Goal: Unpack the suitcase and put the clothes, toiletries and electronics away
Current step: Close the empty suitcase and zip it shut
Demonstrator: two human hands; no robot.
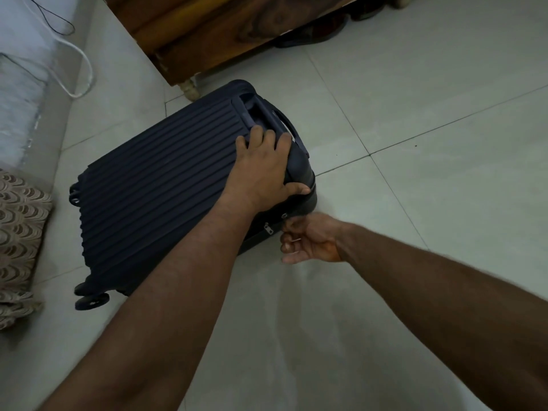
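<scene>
From the head view, the navy ribbed suitcase point(166, 185) is lying flat and zipped up on the tiled floor point(415, 143), just near of the wooden furniture point(213, 34), so I'd say we're right at the start: getting it open, nothing unpacked yet. Left hand point(264, 170) is spread flat, pressing the lid's right corner, while the right hand point(308, 238) has its fingers curled at the zip line by that corner, seemingly pinching a zipper pull point(284, 216), though I can't tell for sure. Next it needs a steady pull along the zipper track while the left hand keeps the case from sliding.
</scene>
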